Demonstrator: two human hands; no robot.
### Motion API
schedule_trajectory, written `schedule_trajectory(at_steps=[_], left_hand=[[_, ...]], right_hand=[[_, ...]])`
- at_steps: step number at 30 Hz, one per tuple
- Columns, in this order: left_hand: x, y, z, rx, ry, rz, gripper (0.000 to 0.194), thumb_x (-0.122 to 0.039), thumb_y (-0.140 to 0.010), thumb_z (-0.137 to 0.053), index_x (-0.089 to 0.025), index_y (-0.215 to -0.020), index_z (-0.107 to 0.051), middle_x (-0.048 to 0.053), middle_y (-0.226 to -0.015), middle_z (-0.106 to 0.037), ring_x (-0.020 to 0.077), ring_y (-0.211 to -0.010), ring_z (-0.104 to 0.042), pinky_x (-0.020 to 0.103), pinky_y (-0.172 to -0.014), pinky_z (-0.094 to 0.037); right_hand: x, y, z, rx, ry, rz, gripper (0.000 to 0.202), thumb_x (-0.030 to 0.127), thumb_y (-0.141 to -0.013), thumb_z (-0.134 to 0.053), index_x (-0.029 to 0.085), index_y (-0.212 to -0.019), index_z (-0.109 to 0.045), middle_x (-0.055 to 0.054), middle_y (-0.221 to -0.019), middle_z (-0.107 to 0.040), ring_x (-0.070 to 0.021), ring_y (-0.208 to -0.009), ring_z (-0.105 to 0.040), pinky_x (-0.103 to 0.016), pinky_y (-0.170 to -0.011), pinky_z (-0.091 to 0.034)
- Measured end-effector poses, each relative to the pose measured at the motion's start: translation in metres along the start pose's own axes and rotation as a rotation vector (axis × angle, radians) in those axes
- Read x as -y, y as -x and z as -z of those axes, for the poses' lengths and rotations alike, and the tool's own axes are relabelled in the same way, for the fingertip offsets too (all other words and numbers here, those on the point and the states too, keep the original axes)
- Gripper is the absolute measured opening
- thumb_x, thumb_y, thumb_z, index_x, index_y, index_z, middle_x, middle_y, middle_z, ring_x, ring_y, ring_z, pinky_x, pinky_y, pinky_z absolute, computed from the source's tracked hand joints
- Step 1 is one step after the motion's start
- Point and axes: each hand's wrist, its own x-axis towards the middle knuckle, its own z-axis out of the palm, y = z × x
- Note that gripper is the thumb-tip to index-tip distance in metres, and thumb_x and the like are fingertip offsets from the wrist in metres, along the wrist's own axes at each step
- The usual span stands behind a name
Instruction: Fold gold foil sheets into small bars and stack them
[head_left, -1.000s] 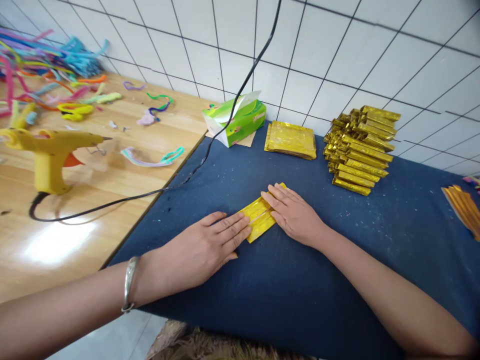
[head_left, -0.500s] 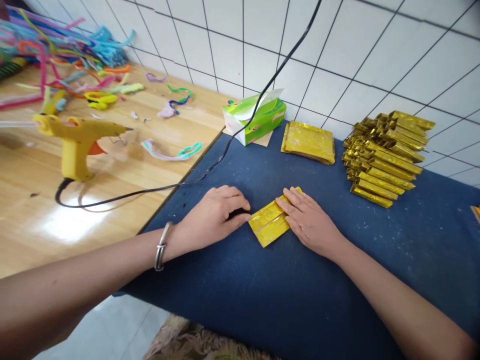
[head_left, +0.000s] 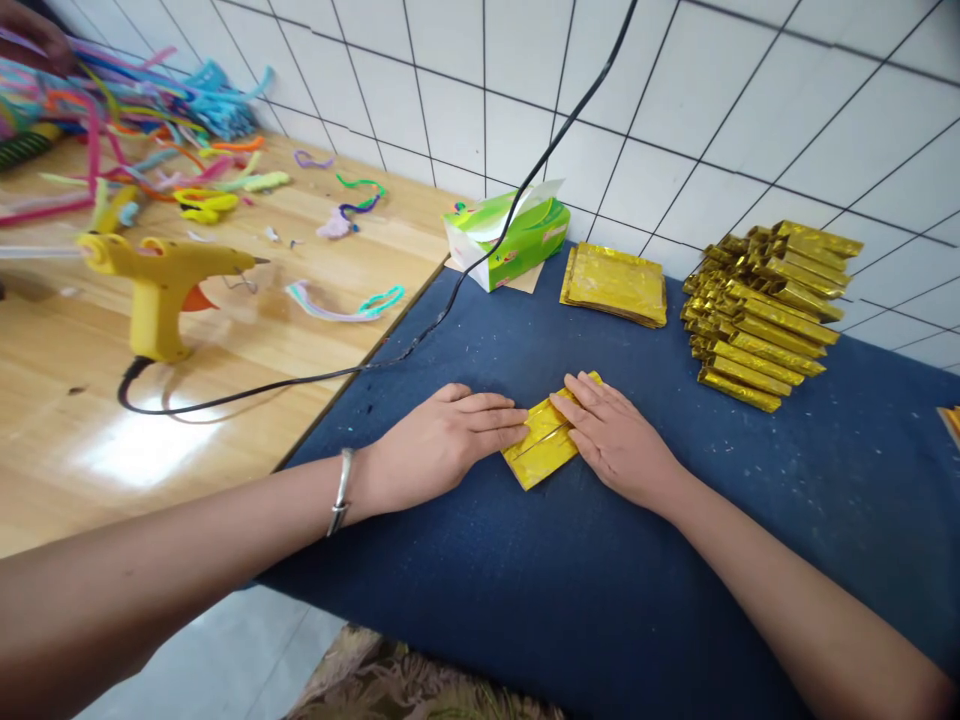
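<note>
White tiled wall is seen behind a counter (head_left: 675,520) covered in dark blue cloth, with a wooden counter (head_left: 90,440) butted against it on the left. A folded gold foil sheet (head_left: 541,452) lies flat on the blue cloth, near the front middle, pinned between both hands. The left hand (head_left: 442,445) is laid flat, fingers extended and pressing on the sheet's left edge; half a second ago those fingers were curled at the sheet's corner, so a flap appears to have been folded over and is now being flattened. The right hand (head_left: 619,440) is spread open, palm down, on the sheet's right part, unchanged from before. Nothing is gripped by either hand; both are only pressing. A crease line is visible along the exposed middle of the sheet.

Behind the hands, a flat stack of gold sheets (head_left: 615,285) is placed near the wall, and a pile of folded gold strips (head_left: 765,310) is stacked to its right, well apart from the hands. A green tissue box (head_left: 506,240) sits at the cloth's back left corner. On the wooden counter a yellow glue gun (head_left: 161,285) stands upright, its black cord (head_left: 420,335) trailing across the cloth and up the wall. Coloured pipe cleaners (head_left: 127,130) are scattered at the far left.
</note>
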Motion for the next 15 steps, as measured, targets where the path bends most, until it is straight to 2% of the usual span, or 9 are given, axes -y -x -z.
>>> schedule_trajectory(at_steps=[7, 11, 15], left_hand=[[0.0076, 0.0027, -0.0001, 0.015, -0.072, -0.074, 0.037, -0.015, -0.092, -0.039, -0.023, -0.124, -0.053, 0.002, -0.134, -0.051, 0.0193, -0.129, -0.039, 0.04, -0.106, -0.023], [0.0068, 0.0047, 0.0028, 0.044, -0.109, -0.128, 0.036, -0.013, -0.092, -0.037, -0.02, -0.123, -0.054, 0.003, -0.135, -0.05, 0.0193, -0.13, -0.038, 0.038, -0.105, -0.028], [0.0062, 0.0076, 0.007, 0.022, -0.071, -0.135, 0.03, -0.016, -0.092, -0.04, -0.02, -0.115, -0.058, 0.004, -0.128, -0.056, 0.0179, -0.12, -0.048, 0.035, -0.102, -0.033]], right_hand=[[0.0006, 0.001, 0.0014, 0.024, 0.027, -0.012, 0.046, 0.03, -0.094, -0.03, 0.017, -0.138, -0.037, -0.007, -0.149, -0.027, -0.0221, -0.139, -0.02, -0.044, -0.113, -0.024], [0.0029, 0.0014, 0.0019, 0.016, 0.031, -0.018, 0.046, 0.031, -0.095, -0.028, 0.017, -0.138, -0.037, -0.007, -0.149, -0.029, -0.0211, -0.139, -0.02, -0.043, -0.113, -0.024], [0.0029, 0.0019, 0.0004, 0.015, 0.035, -0.026, 0.047, 0.031, -0.095, -0.028, 0.015, -0.139, -0.036, -0.007, -0.148, -0.03, -0.0211, -0.138, -0.021, -0.041, -0.114, -0.023]])
